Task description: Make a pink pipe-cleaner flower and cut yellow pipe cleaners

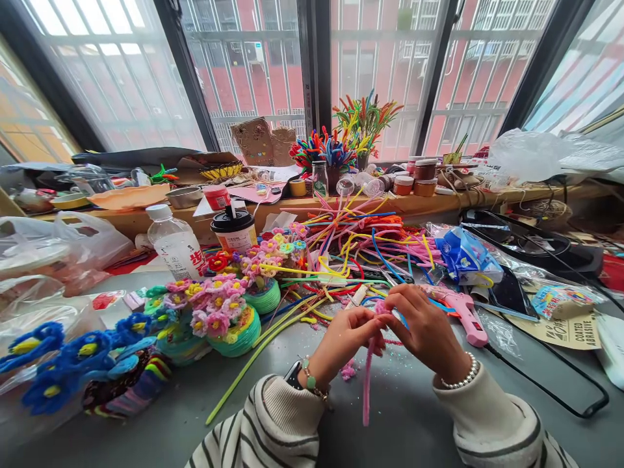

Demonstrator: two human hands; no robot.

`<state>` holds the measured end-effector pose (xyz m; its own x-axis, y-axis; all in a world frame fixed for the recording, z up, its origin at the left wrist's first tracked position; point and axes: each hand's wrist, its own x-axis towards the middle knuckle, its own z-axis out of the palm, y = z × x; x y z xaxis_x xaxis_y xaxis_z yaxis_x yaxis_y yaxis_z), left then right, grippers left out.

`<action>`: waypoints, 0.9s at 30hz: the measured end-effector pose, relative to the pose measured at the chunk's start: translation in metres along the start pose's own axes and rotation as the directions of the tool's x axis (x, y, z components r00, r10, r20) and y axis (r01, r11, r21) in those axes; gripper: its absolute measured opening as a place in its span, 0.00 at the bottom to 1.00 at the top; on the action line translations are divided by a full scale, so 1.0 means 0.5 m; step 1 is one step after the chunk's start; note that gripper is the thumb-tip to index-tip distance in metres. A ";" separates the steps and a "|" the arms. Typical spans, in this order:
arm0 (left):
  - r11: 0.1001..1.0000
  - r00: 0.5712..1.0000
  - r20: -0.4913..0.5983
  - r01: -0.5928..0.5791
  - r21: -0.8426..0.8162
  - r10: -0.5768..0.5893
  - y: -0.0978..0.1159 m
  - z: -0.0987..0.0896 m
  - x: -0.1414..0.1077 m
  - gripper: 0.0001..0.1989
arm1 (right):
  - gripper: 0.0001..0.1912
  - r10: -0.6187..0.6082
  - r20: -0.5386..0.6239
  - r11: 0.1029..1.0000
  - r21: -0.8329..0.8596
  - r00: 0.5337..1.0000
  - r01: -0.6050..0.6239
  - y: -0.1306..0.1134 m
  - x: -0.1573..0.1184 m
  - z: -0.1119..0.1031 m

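A pink pipe cleaner [366, 390] hangs down from between my hands, with a curled pink part [379, 308] at its upper end. My left hand [344, 341] pinches it from the left, fingertips pressed together. From the right, my right hand [425, 328] closes its fingers on the same pink piece, and the fingertips of both hands meet there. On the grey table just below lies a small pink flower [348, 370] among scattered glitter. A pink glue gun [465, 312] rests right of my right hand.
Pink flower bunches [219, 302] and blue flowers [80, 354] stand at the left, near a bottle [175, 244] and a lidded cup [234, 231]. Loose pipe cleaners [361, 227] pile up behind my hands. A black cable [546, 388] loops at the right.
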<state>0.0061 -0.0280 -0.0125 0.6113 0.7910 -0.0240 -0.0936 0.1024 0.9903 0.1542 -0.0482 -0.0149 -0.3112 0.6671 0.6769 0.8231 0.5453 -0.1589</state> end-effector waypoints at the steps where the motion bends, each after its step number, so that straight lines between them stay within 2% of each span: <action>1: 1.000 1.000 0.013 0.015 -0.020 -0.015 0.002 -0.001 -0.001 0.12 | 0.08 -0.023 0.022 0.999 -0.042 0.999 0.024 0.002 -0.001 0.000; 5: 0.997 0.999 0.032 0.040 -0.060 -0.038 0.007 -0.004 -0.003 0.11 | 0.13 -0.063 0.080 0.994 -0.090 0.995 0.070 0.001 -0.004 0.003; 8: 0.996 0.996 0.067 0.056 -0.072 -0.052 0.006 -0.010 -0.003 0.11 | 0.15 -0.068 0.065 0.995 -0.069 0.996 0.072 -0.004 -0.005 0.009; 11: 0.995 0.992 0.110 0.072 -0.063 -0.065 0.006 -0.017 -0.003 0.11 | 0.15 -0.077 0.049 0.996 -0.032 0.996 0.079 -0.009 -0.006 0.014; 16: 0.993 0.978 0.179 0.113 -0.024 -0.107 0.013 -0.030 -0.005 0.10 | 0.13 -0.053 0.091 0.997 0.057 0.994 0.048 -0.015 -0.009 0.017; 19: 0.993 0.967 0.226 0.113 0.017 -0.114 0.018 -0.036 -0.007 0.10 | 0.14 -0.014 0.118 0.988 0.157 0.993 -0.004 -0.019 -0.007 0.015; 22: 0.995 0.961 0.261 0.075 0.063 -0.089 0.023 -0.042 -0.008 0.10 | 0.15 0.070 0.155 0.948 0.298 0.985 -0.115 -0.025 -0.004 0.013; 27: 0.980 0.972 0.224 0.024 0.198 -0.069 0.026 -0.043 -0.010 0.12 | 0.15 0.129 0.205 0.891 0.405 0.970 -0.204 -0.026 -0.001 0.010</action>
<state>-0.0152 -0.0176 -0.0024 0.7767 0.6269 -0.0615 0.0785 0.0005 0.9969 0.1413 -0.0531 -0.0170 -0.2935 0.8216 0.4887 0.6043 0.5556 -0.5711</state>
